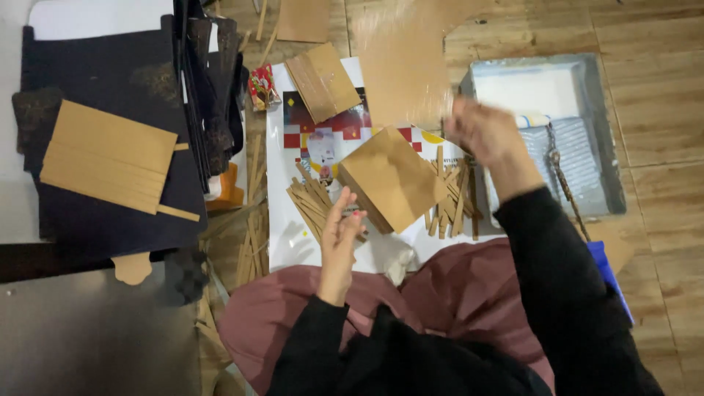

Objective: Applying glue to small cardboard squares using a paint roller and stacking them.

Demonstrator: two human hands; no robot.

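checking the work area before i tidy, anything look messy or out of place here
Yes. Thin cardboard strips lie scattered at crossed angles over the printed sheet and spill onto the wood floor beside it. The right hand is blurred, and the left hand rests by a cardboard box sitting askew.

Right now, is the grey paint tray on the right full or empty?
Nearly empty: the grey paint tray shows its bare pale floor and ridged slope, with only a roller lying across it. No pooled paint is visible.
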